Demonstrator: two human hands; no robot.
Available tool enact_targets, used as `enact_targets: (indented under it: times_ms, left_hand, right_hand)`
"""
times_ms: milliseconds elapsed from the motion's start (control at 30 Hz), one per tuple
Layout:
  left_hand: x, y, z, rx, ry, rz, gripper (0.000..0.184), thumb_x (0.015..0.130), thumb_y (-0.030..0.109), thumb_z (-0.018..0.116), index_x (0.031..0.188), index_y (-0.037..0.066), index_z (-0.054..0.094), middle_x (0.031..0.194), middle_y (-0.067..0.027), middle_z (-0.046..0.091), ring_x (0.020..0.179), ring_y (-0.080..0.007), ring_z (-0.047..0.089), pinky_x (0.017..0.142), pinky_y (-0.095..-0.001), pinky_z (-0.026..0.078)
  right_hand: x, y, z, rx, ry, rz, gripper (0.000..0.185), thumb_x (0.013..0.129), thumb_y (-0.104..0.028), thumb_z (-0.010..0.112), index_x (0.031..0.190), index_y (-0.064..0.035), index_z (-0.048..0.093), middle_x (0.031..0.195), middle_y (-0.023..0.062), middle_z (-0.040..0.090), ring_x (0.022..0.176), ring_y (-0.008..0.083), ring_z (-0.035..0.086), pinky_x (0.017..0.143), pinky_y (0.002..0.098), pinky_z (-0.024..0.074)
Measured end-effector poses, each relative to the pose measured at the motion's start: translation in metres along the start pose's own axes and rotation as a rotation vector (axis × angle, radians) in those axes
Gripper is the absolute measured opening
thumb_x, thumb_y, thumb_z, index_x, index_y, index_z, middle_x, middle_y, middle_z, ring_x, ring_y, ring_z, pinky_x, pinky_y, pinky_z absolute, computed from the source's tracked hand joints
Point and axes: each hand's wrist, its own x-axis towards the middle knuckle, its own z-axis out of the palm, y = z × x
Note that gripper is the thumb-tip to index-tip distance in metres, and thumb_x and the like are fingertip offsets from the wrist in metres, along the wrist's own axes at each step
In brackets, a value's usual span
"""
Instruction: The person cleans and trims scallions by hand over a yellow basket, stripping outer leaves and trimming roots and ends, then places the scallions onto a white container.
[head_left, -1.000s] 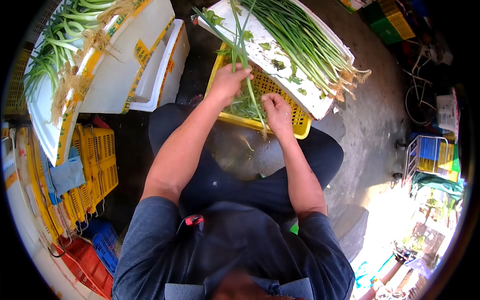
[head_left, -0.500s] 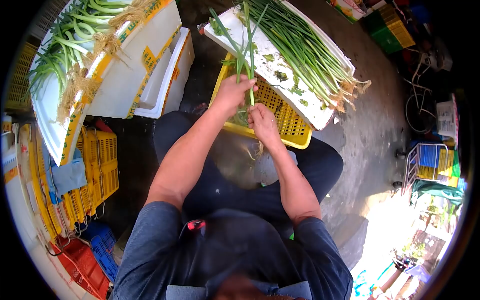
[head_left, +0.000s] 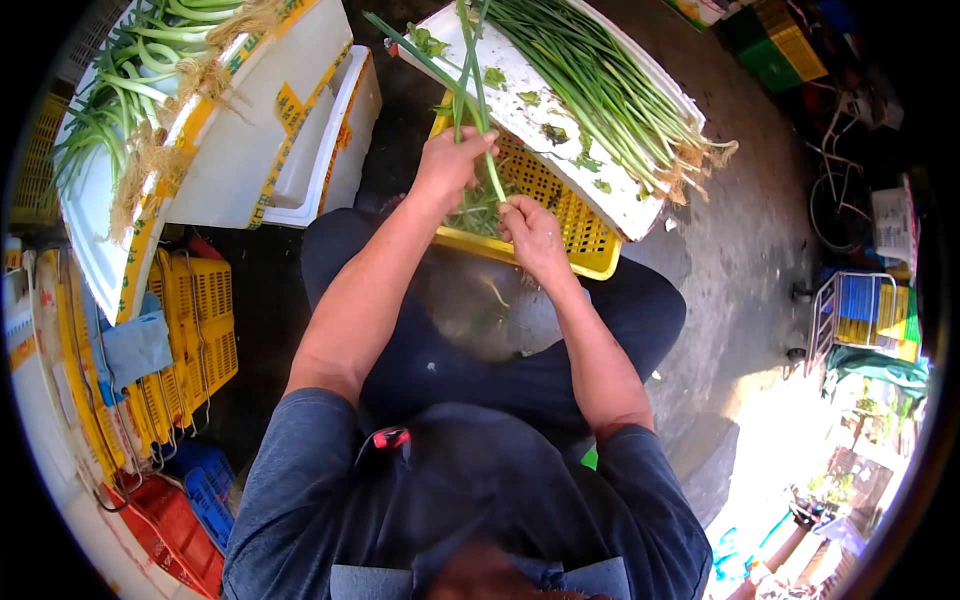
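My left hand (head_left: 447, 165) is closed round the green stalks of a spring onion (head_left: 493, 176), whose long leaves spread upward past my fingers. Lower down, my right hand (head_left: 533, 237) pinches the pale end of the same spring onion. Both hands are above the near side of a yellow plastic crate (head_left: 598, 268), which has thin, stringy plant scraps (head_left: 476, 213) inside. Across the crate's far side rests a white foam board (head_left: 625, 215). On it lies a bundle of spring onions (head_left: 590, 90), roots toward the right, beside loose leaf bits (head_left: 555, 132).
At the left, white foam boxes (head_left: 225, 185) carry more rooted green stalks (head_left: 150, 70). Below them are yellow crates (head_left: 205, 310), a blue cloth (head_left: 138, 345) and a red crate (head_left: 165, 530). A metal cart (head_left: 865, 310) stands at the right on the concrete floor (head_left: 735, 290).
Both hands have moved slightly, the left one up and to the left. The held spring onion now leans further left, with one leaf stretched out toward the upper left.
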Motion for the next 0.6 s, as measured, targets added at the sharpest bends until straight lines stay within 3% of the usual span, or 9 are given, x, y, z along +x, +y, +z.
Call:
enact_targets:
  times_ms: [133,233,333,500,600]
  left_hand:
    - [-0.002,0.003,0.001,-0.020,0.000,-0.004,0.027,0.088,0.020,0.076,0.100,0.003,0.060,0.083,-0.0049,0.068,0.050,-0.0069,0.045,0.042,-0.0241,0.033]
    - [-0.005,0.003,0.001,0.000,-0.027,-0.004,0.025,0.088,0.021,0.075,0.099,0.003,0.061,0.084,-0.0047,0.068,0.050,-0.0069,0.045,0.042,-0.0239,0.033]
    - [-0.006,0.002,0.002,0.023,-0.068,-0.011,0.025,0.090,0.021,0.074,0.101,0.002,0.062,0.085,-0.0049,0.069,0.049,-0.0067,0.045,0.043,-0.0237,0.034]
    - [-0.005,0.004,0.004,0.002,-0.102,-0.035,0.028,0.090,0.022,0.074,0.103,0.003,0.058,0.090,-0.0109,0.070,0.044,-0.0054,0.039,0.043,-0.0226,0.034]
    - [-0.007,0.005,0.005,-0.002,-0.094,-0.035,0.023,0.092,0.020,0.071,0.101,0.002,0.062,0.086,-0.0050,0.070,0.049,-0.0062,0.044,0.044,-0.0232,0.034]
  right_hand:
    - [0.009,-0.004,0.001,-0.014,0.073,-0.029,0.022,0.097,-0.018,0.057,0.097,0.0017,0.066,0.073,0.0048,0.063,0.064,0.0110,0.057,0.061,0.0259,0.0470]
    - [0.008,-0.012,-0.007,-0.159,0.072,-0.231,0.023,0.096,-0.018,0.057,0.094,0.0023,0.068,0.072,0.0046,0.063,0.064,0.0109,0.056,0.060,0.0267,0.0451]
    - [0.011,-0.012,-0.016,-0.235,-0.023,-0.216,0.024,0.095,-0.018,0.057,0.095,0.0025,0.068,0.071,0.0055,0.063,0.063,0.0116,0.056,0.059,0.0271,0.0434]
    - [0.012,-0.006,-0.017,0.079,-0.086,0.035,0.022,0.094,-0.015,0.054,0.093,0.0017,0.069,0.071,0.0038,0.063,0.062,0.0102,0.056,0.059,0.0252,0.0439]
    - [0.013,0.006,-0.016,0.268,-0.091,0.149,0.020,0.094,-0.014,0.054,0.091,0.0008,0.068,0.071,0.0017,0.063,0.063,0.0088,0.055,0.060,0.0244,0.0450]
